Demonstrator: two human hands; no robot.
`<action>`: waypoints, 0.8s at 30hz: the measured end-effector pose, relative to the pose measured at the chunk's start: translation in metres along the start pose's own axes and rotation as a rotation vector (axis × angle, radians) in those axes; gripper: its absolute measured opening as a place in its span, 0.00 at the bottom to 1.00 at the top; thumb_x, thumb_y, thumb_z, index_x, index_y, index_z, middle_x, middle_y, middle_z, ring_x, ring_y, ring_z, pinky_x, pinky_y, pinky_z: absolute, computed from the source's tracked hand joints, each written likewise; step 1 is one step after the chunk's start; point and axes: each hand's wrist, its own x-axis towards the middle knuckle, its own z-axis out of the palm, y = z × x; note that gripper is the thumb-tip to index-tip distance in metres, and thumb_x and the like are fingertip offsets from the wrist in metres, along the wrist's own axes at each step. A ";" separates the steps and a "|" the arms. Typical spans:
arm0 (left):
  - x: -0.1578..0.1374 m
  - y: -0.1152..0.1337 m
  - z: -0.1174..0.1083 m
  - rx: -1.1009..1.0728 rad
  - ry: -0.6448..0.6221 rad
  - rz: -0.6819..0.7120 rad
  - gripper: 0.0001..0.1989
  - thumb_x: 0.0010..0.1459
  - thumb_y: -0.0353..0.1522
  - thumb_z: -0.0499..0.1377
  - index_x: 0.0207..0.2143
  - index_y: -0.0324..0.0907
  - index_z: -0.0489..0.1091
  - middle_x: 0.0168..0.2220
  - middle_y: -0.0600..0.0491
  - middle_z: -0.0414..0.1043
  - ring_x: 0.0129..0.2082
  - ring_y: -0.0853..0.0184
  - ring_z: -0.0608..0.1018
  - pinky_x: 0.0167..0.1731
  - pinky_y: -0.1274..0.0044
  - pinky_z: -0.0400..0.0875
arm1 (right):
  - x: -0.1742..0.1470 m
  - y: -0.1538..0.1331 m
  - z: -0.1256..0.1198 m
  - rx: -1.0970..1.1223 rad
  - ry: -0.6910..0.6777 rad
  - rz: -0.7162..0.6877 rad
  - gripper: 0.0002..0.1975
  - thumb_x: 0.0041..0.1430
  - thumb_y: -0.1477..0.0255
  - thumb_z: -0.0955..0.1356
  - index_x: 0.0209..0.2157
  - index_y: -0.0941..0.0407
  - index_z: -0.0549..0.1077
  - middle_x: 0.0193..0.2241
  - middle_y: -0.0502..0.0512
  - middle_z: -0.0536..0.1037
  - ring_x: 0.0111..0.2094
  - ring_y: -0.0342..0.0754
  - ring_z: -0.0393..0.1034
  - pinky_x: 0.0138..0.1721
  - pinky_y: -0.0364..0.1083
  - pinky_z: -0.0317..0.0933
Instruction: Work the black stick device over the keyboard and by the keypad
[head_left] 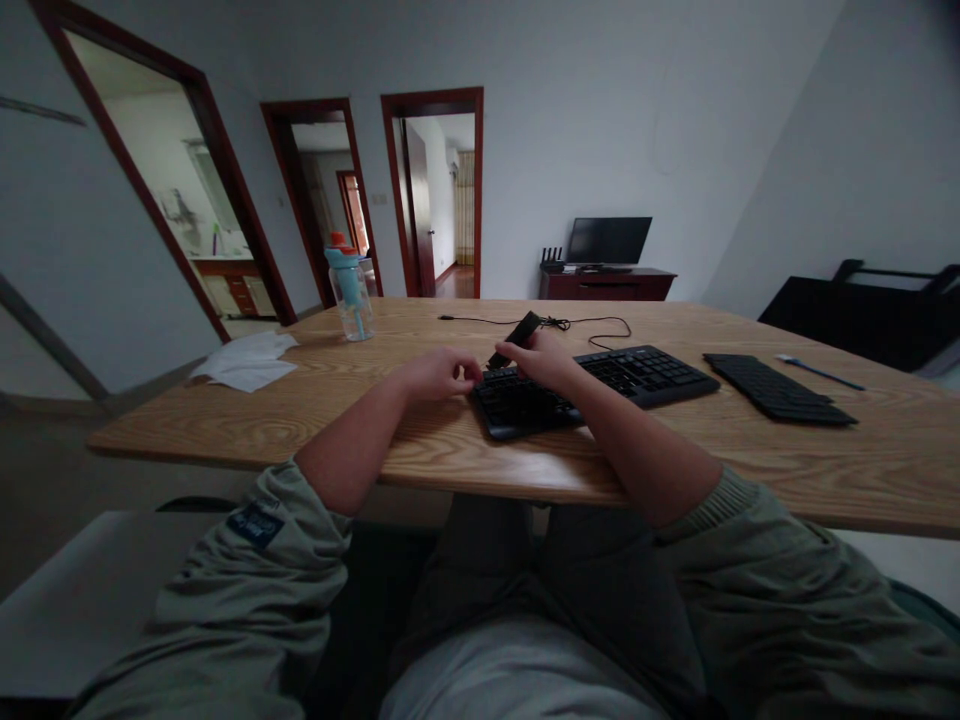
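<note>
Black keyboard [637, 375] lies on the wooden table [225, 430], near edge side, just right of centre, slightly angled. Right hand [541, 358] grips a black handheld tool [516, 338], tilted, upper end to far right, lower end down at keyboard's left part; can't tell if it touches the keys. Left hand [444, 373] at keyboard's left end, fingers curled in, thumb and index close together; can't tell if they pinch anything. Black cable [555, 324] on far side of keyboard, partly bundled, its plug end out to the left. Right of keyboard, apart from it: flat black key panel [776, 388], then a thin blue stick [821, 371] with whitish end just beyond. Far left: clear bottle [354, 305], blue and red top, upright. White tissue [251, 362] nearer, at left edge. Beyond table: monitor [610, 240] on dark red cabinet [611, 287], against wall.
</note>
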 end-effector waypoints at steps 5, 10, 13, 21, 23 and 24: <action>0.000 0.000 0.001 0.014 -0.037 0.015 0.09 0.52 0.26 0.60 0.35 0.41 0.79 0.31 0.55 0.76 0.31 0.69 0.73 0.34 0.78 0.65 | -0.001 0.002 -0.001 -0.040 -0.075 -0.053 0.08 0.54 0.66 0.69 0.28 0.57 0.73 0.24 0.53 0.74 0.24 0.45 0.64 0.26 0.44 0.58; 0.000 0.000 0.002 0.018 -0.039 0.025 0.09 0.54 0.28 0.60 0.35 0.42 0.79 0.35 0.53 0.78 0.36 0.68 0.75 0.38 0.78 0.66 | -0.005 -0.002 -0.003 -0.047 -0.121 -0.229 0.06 0.53 0.68 0.68 0.31 0.56 0.72 0.28 0.53 0.75 0.30 0.47 0.66 0.33 0.45 0.61; 0.000 0.001 0.002 0.024 -0.038 0.020 0.08 0.55 0.29 0.60 0.35 0.41 0.78 0.34 0.53 0.77 0.34 0.68 0.75 0.37 0.78 0.66 | -0.008 -0.007 -0.005 -0.042 -0.157 -0.265 0.06 0.53 0.68 0.68 0.31 0.56 0.72 0.29 0.52 0.75 0.31 0.47 0.66 0.36 0.45 0.61; 0.003 -0.009 0.008 0.016 0.037 -0.031 0.12 0.54 0.36 0.63 0.39 0.41 0.72 0.30 0.56 0.72 0.28 0.69 0.71 0.28 0.77 0.61 | 0.001 -0.004 0.035 0.357 -0.027 -0.080 0.09 0.52 0.64 0.63 0.26 0.54 0.66 0.28 0.53 0.72 0.34 0.47 0.67 0.39 0.45 0.63; 0.003 -0.015 0.007 -0.002 0.028 -0.049 0.12 0.52 0.36 0.64 0.38 0.41 0.71 0.29 0.56 0.71 0.28 0.69 0.71 0.27 0.78 0.60 | 0.005 -0.004 0.049 0.397 -0.037 0.004 0.11 0.54 0.61 0.61 0.25 0.54 0.64 0.26 0.53 0.71 0.30 0.47 0.66 0.35 0.45 0.63; 0.003 -0.018 0.006 -0.016 0.014 -0.069 0.12 0.52 0.37 0.64 0.37 0.40 0.71 0.29 0.56 0.71 0.28 0.69 0.71 0.27 0.78 0.60 | 0.006 -0.005 0.054 0.365 -0.040 0.027 0.13 0.55 0.60 0.60 0.25 0.54 0.64 0.26 0.54 0.70 0.29 0.46 0.66 0.33 0.45 0.63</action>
